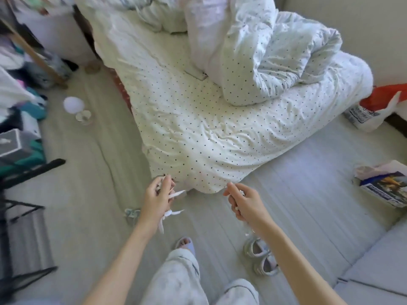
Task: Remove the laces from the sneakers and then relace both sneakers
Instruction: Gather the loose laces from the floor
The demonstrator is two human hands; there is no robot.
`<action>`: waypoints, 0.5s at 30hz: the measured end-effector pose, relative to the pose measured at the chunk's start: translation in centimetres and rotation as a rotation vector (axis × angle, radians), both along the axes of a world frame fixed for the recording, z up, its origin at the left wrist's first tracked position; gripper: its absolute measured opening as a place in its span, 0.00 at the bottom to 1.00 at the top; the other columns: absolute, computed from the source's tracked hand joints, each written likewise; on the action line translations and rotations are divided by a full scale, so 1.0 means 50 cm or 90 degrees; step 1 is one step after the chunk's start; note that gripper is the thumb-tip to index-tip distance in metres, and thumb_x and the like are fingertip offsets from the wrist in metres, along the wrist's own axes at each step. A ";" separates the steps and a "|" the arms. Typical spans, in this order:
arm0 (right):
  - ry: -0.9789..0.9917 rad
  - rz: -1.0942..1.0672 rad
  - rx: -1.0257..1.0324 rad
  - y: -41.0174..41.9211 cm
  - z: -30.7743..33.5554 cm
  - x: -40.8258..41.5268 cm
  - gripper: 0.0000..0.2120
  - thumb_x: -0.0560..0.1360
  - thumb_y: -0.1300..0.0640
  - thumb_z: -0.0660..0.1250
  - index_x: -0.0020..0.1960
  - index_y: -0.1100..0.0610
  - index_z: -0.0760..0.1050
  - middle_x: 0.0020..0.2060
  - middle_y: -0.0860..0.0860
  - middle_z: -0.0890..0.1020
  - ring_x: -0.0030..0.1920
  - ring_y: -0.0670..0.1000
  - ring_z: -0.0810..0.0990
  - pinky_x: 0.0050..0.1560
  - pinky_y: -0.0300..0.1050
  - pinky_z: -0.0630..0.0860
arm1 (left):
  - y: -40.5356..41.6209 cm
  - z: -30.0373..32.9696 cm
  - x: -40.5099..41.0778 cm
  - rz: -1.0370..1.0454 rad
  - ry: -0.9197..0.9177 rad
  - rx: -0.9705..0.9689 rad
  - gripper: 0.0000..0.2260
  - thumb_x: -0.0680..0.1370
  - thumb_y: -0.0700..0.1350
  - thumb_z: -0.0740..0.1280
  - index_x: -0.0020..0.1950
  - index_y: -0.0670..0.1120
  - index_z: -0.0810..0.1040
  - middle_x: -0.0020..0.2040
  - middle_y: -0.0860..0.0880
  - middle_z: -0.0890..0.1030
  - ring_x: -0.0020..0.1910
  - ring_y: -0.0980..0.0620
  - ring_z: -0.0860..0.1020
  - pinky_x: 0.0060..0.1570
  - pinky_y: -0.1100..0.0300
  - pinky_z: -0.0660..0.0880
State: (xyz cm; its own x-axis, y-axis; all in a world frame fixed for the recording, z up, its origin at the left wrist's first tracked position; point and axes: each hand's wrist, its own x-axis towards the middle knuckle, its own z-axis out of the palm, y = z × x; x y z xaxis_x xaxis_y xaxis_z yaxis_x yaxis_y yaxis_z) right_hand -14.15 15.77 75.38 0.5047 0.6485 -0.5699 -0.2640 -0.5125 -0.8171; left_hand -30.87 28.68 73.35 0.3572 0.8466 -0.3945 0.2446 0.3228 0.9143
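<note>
The bed fills the middle, polka-dot sheet hanging right down to the floor, its near corner almost touching both hands. That's the big edge here: any pull forward runs the knuckles straight into that drooping sheet, and a loose lace end could snag in its folds.

Open room lies on the pale floor to the right of the bed and in front of the person's legs. Left side is tighter, with a black rack and piled clothes crowding in.

The sneakers sit side by side on the floor by the right forearm, tongues open, apparently already unlaced. They're low and close to the feet, so a careless step could kick one away or tread on a dangling end.

Now the hands. The left hand grips a bunched white lace, fingers curled, ends spilling out past the wrist. The right hand is closed on a second lace, mostly hidden in the fist, with a thin strand seeming to trail toward the sneakers.

The risk, I'd say: those bunched loops knotting up, or a loose tip slipping free onto the pale floor, where white on white gets hard to spot.
</note>
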 end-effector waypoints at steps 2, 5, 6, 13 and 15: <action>0.008 0.033 0.005 0.058 0.018 -0.038 0.15 0.79 0.52 0.61 0.39 0.58 0.75 0.25 0.48 0.66 0.23 0.45 0.62 0.22 0.34 0.56 | 0.018 0.009 -0.068 0.030 0.016 0.005 0.14 0.80 0.50 0.61 0.35 0.48 0.72 0.26 0.56 0.68 0.20 0.60 0.62 0.21 0.67 0.60; 0.015 0.083 0.015 0.144 0.030 -0.094 0.15 0.79 0.52 0.61 0.37 0.57 0.76 0.25 0.50 0.66 0.23 0.46 0.63 0.23 0.35 0.57 | 0.047 0.024 -0.156 0.117 0.019 0.015 0.14 0.81 0.47 0.60 0.37 0.44 0.73 0.30 0.52 0.69 0.24 0.59 0.66 0.24 0.71 0.67; 0.017 0.105 0.019 0.172 0.033 -0.113 0.14 0.79 0.52 0.61 0.37 0.57 0.76 0.25 0.50 0.66 0.24 0.46 0.62 0.23 0.35 0.57 | 0.057 0.030 -0.180 0.151 0.020 0.021 0.14 0.81 0.46 0.60 0.37 0.43 0.73 0.30 0.51 0.69 0.25 0.58 0.66 0.24 0.73 0.66; 0.034 0.300 0.044 0.345 0.045 -0.249 0.15 0.79 0.51 0.61 0.38 0.59 0.76 0.24 0.48 0.67 0.22 0.45 0.63 0.22 0.35 0.58 | 0.109 0.070 -0.318 0.392 0.017 0.035 0.14 0.81 0.46 0.60 0.37 0.42 0.73 0.29 0.53 0.72 0.22 0.62 0.68 0.23 0.73 0.64; 0.040 0.355 0.046 0.384 0.040 -0.283 0.15 0.79 0.52 0.61 0.38 0.58 0.76 0.24 0.48 0.67 0.22 0.45 0.63 0.21 0.36 0.58 | 0.112 0.071 -0.348 0.451 0.029 0.031 0.14 0.81 0.47 0.60 0.36 0.43 0.73 0.29 0.51 0.72 0.22 0.62 0.68 0.23 0.73 0.65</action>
State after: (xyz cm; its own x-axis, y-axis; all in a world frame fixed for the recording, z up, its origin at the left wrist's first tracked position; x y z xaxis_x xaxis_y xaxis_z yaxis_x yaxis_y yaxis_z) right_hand -28.28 34.96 77.39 0.0415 0.8456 -0.5323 -0.0185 -0.5320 -0.8466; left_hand -48.29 34.26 76.91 -0.3016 0.8862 -0.3516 0.0285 0.3770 0.9258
